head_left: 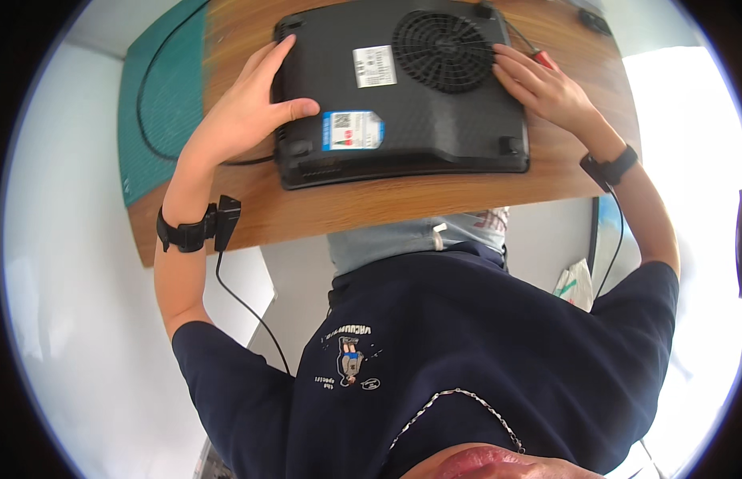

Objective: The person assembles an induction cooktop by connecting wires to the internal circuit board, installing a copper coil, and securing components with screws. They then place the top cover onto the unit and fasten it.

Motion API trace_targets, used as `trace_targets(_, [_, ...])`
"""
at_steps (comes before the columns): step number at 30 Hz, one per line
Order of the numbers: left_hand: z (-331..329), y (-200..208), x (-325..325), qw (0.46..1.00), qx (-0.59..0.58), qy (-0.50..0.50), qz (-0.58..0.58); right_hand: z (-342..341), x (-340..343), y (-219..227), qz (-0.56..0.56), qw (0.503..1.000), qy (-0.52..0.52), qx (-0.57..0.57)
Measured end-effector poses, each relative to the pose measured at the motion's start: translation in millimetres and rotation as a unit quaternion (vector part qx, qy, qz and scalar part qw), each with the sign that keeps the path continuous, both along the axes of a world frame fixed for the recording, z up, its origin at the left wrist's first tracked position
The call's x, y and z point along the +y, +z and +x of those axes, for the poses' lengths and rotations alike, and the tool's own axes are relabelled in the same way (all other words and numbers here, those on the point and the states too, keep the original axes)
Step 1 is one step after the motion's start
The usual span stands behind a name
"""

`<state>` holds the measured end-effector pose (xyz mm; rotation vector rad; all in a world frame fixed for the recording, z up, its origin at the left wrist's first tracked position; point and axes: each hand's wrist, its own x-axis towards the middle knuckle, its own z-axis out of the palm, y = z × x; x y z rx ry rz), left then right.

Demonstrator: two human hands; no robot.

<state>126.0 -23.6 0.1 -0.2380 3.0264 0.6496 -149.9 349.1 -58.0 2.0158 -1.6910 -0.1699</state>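
A black induction cooker (435,120) lies underside up on the wooden table, its round fan grille (443,49), two labels and small feet showing. My left hand (247,104) grips its left edge, the thumb pressed on the underside and the other fingers along the side. At the right edge, my right hand (547,88) holds on with the fingertips beside the grille; its thumb is hidden. Just beyond those fingers is a red-handled tool (544,59) with a thin shaft, partly covered by the hand; it looks like a screwdriver.
A green mat (167,104) covers the table's left end, and a black cable (142,120) loops across it toward the cooker. A small dark object (595,21) sits at the far right. The wooden table (347,211) has its near edge close to my body.
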Motion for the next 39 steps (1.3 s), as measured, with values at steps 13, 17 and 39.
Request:
trace_targets(13, [-9.6,-32.8,13.9,0.998,0.001,0.028,0.056,-14.0,-2.3,-6.8,0.021,0.998,0.052,0.003])
trace_targets(17, [-9.6,-31.4,18.8,0.998,0.015,0.030,0.056,-8.7,1.6,-11.3,0.014,0.996,0.017,-0.085])
trace_targets(39, [-0.2,-35.2,27.9,0.996,0.063,0.055,0.032,63.0,-32.4,-16.7,-0.174,0.809,-0.162,-0.538])
